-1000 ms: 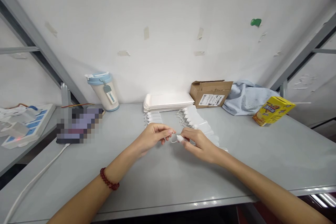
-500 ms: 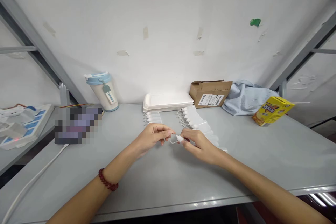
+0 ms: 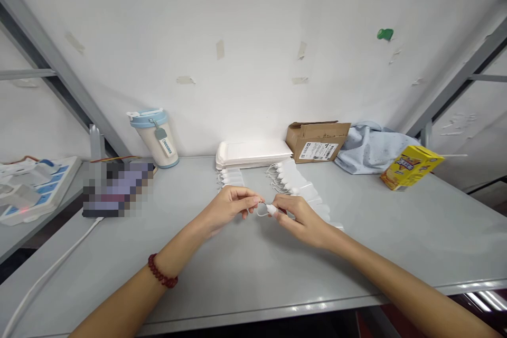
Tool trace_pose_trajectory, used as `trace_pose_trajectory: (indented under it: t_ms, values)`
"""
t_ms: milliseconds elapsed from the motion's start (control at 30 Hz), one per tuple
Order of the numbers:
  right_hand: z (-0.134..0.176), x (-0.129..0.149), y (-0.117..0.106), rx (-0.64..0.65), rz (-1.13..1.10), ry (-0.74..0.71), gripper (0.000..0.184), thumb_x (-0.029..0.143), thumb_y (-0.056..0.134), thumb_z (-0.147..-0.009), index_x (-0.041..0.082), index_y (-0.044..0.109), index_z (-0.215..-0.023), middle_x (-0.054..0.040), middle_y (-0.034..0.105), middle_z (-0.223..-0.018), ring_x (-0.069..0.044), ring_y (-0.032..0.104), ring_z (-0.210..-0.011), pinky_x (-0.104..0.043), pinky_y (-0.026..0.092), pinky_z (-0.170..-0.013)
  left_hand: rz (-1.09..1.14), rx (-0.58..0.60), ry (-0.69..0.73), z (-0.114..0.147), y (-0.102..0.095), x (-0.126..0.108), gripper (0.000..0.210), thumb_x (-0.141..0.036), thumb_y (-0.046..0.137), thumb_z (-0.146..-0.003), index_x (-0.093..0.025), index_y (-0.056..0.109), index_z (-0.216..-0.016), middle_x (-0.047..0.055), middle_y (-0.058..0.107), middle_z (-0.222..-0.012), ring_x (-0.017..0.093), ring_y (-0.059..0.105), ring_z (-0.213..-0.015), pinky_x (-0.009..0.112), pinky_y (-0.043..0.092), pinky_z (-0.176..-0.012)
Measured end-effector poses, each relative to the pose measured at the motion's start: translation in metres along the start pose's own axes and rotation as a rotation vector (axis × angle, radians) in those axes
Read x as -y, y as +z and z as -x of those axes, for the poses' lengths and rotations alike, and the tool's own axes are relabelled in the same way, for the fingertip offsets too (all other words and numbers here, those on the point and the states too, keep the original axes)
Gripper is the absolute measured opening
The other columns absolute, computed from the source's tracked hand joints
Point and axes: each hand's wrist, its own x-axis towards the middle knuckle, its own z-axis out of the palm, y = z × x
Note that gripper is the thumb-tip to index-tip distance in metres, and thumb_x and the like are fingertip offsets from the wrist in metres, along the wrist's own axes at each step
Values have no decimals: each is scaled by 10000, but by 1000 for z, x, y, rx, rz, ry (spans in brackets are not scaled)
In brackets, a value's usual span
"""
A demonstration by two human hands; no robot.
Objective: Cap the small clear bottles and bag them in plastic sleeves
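Observation:
Above the middle of the table, my left hand (image 3: pixel 229 207) pinches the end of a thin white cord (image 3: pixel 262 215) between thumb and fingertips. The cord loops over to a small white cone-shaped piece (image 3: pixel 271 209), which my right hand (image 3: pixel 301 222) grips between thumb and fingers. A thin dark tip shows between the two hands, too small to make out. Behind my right hand lies a row of similar white corded pieces (image 3: pixel 282 178) with clear, flat strips (image 3: pixel 311 193). Behind my left hand is a smaller row of such pieces (image 3: pixel 229 175), partly hidden by it.
At the wall lie a stack of white flat trays or boxes (image 3: pixel 253 152), a cardboard box (image 3: pixel 319 140) and a light blue cloth (image 3: pixel 368 145). A yellow drink carton (image 3: pixel 412 166) stands right. Left are a tumbler (image 3: pixel 154 137), a blurred-out phone (image 3: pixel 119 190) and a power strip (image 3: pixel 59 190).

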Motion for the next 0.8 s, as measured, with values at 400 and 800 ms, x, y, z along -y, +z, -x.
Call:
trace_pose_trajectory:
  t_ms: [400,800]
  values:
    - [-1,1,1,1,-2,13,208,209,393,-865,167,471,-677,9,456,-655,-105,401,-594,-241,333,-573,-101,4,42,0,-1,0,245,-381,618,-754,-155,697,-804,-1,582,-683,82,444,-575,215,366,-572]
    - [-2,2,0,42,85,43,245,275,340,-891,179,397,-673,5,439,-661,-108,388,-586,-248,327,-559,-304,-56,129,4,8,-3,212,-323,555,-792,-155,683,-780,24,642,-749,124,512,-672,228,392,-612]
